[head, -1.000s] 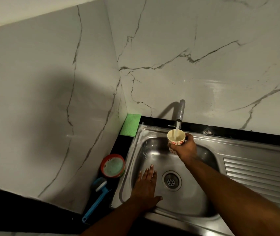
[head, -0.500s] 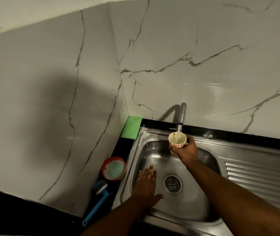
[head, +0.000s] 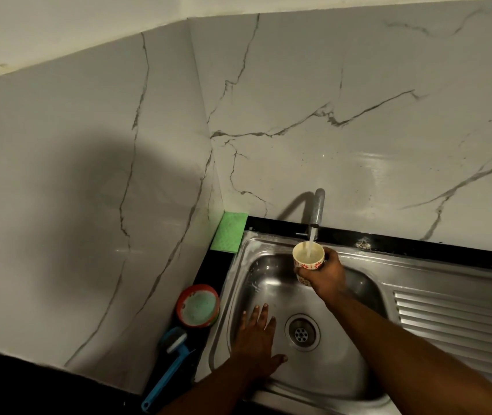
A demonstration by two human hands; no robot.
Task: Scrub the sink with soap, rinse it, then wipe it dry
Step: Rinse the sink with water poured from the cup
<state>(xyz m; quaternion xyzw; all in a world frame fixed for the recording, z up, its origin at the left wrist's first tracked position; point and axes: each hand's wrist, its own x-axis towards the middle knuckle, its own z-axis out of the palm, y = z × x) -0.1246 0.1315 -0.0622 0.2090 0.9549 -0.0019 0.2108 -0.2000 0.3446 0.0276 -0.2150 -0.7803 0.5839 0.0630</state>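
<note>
— Anything different from a moment ago?
— Very little. The right hand [head: 327, 275] stays curled round the small cup [head: 308, 255] under the tap [head: 318, 209], and water [head: 310, 244] keeps running into it. The left hand [head: 256, 339] remains flat, fingers straight, on the floor of the sink [head: 268, 277], just left of the round perforated drain [head: 301, 333].
— And the surfaces?
— A shiny steel basin with rounded corners and a ridged drainboard [head: 454, 319] to its right. The cup is pale with red flower prints. A green cloth [head: 229, 233] lies at the back left corner against the veined marble wall [head: 358, 115].

left hand [head: 256, 339] flat, right hand [head: 326, 277] gripping cup [head: 307, 260]
</note>
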